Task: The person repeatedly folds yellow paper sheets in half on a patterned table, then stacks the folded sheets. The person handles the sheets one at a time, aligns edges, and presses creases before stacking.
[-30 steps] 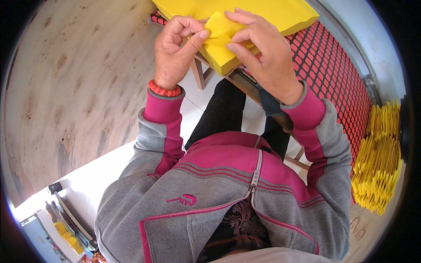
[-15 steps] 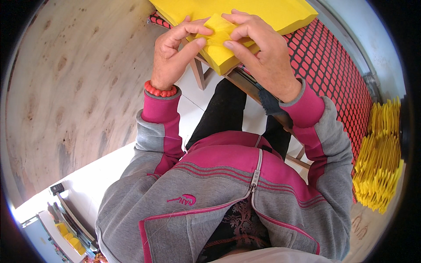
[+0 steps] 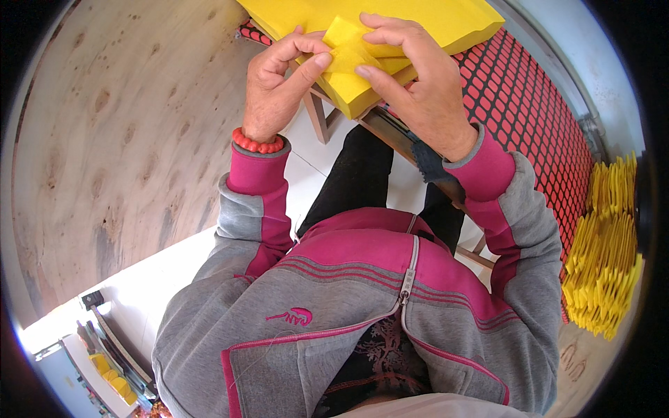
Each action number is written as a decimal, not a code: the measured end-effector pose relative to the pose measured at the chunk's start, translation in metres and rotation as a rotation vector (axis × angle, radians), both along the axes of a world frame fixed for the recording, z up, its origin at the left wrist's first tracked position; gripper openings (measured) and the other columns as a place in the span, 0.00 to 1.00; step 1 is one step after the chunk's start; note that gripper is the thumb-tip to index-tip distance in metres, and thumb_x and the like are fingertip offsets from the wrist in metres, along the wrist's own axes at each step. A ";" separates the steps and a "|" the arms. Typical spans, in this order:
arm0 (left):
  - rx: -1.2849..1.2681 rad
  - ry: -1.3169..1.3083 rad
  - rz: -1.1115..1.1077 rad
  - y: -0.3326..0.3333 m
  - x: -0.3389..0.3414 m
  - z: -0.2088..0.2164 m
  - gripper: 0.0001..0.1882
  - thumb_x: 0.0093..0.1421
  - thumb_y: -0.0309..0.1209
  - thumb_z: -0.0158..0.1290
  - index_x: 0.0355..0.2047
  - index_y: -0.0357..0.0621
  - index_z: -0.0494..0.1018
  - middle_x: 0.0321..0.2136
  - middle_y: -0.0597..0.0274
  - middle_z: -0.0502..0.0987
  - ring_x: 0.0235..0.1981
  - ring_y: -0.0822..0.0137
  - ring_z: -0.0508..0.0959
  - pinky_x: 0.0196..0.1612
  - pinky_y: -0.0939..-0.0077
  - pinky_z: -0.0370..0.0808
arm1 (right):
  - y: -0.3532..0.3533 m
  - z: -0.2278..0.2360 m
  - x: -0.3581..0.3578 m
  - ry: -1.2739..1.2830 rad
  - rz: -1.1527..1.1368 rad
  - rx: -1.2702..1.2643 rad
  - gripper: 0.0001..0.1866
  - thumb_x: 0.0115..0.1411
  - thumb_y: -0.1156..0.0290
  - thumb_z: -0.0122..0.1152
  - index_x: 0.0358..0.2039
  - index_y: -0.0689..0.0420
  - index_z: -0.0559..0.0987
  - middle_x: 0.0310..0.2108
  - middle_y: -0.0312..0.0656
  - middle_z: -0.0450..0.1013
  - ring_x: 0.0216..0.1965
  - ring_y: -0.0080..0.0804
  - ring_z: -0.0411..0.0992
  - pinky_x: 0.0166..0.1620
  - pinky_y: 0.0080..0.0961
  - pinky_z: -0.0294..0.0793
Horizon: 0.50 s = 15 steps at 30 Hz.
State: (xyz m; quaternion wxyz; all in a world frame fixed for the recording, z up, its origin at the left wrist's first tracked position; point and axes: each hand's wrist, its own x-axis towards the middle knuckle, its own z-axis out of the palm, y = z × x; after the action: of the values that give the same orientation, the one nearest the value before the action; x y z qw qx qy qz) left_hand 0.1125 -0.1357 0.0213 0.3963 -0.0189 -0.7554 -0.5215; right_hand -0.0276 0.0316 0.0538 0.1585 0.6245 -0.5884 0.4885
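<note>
A small folded piece of yellow paper (image 3: 345,57) lies over the near corner of a thick stack of yellow sheets (image 3: 453,26). One narrow flap of it points up and away from me. At its left side, my left hand (image 3: 282,80) pinches the paper between thumb and index finger. To the right is my right hand (image 3: 425,87), its thumb tip at the paper's edge and its index and middle fingers stretched out above the stack, apart from the thumb. Whether that thumb presses on the paper, I cannot tell.
Red cloth with a black net pattern (image 3: 516,90) covers the surface under the stack. Many folded yellow pieces (image 3: 603,258) stand in a row at the far right. A large wooden board (image 3: 111,153) fills the left, and a wooden stool leg (image 3: 316,117) shows below the stack.
My right index finger has lifted off the folded paper and straightened, widening its gap from the thumb. The flap shows more fully. My left hand stays pinched at nearly the same spot.
</note>
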 end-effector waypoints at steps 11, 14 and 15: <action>0.120 -0.005 -0.038 0.000 0.001 -0.002 0.04 0.66 0.26 0.57 0.40 0.39 0.77 0.41 0.64 0.81 0.46 0.76 0.77 0.52 0.77 0.72 | 0.004 0.007 -0.001 0.276 -0.010 -0.071 0.10 0.54 0.71 0.69 0.37 0.56 0.79 0.54 0.44 0.76 0.52 0.43 0.75 0.57 0.41 0.71; 0.165 0.017 -0.045 0.002 -0.001 -0.005 0.06 0.66 0.24 0.56 0.42 0.39 0.75 0.43 0.63 0.80 0.48 0.75 0.77 0.52 0.77 0.72 | 0.001 0.003 -0.004 0.325 0.004 -0.036 0.07 0.54 0.71 0.68 0.33 0.56 0.79 0.53 0.44 0.76 0.52 0.44 0.74 0.57 0.41 0.70; 0.169 0.029 -0.044 0.002 -0.001 -0.005 0.06 0.65 0.23 0.56 0.43 0.39 0.74 0.44 0.62 0.80 0.48 0.75 0.77 0.53 0.77 0.72 | 0.001 0.002 -0.005 0.295 0.008 -0.019 0.07 0.55 0.72 0.68 0.33 0.56 0.79 0.53 0.44 0.76 0.52 0.45 0.74 0.57 0.41 0.70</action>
State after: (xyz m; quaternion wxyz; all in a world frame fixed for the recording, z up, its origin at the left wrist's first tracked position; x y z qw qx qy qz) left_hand 0.1115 -0.1333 0.0161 0.3961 -0.0095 -0.7023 -0.5915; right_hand -0.0322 0.0324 0.0559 0.2473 0.6903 -0.5515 0.3977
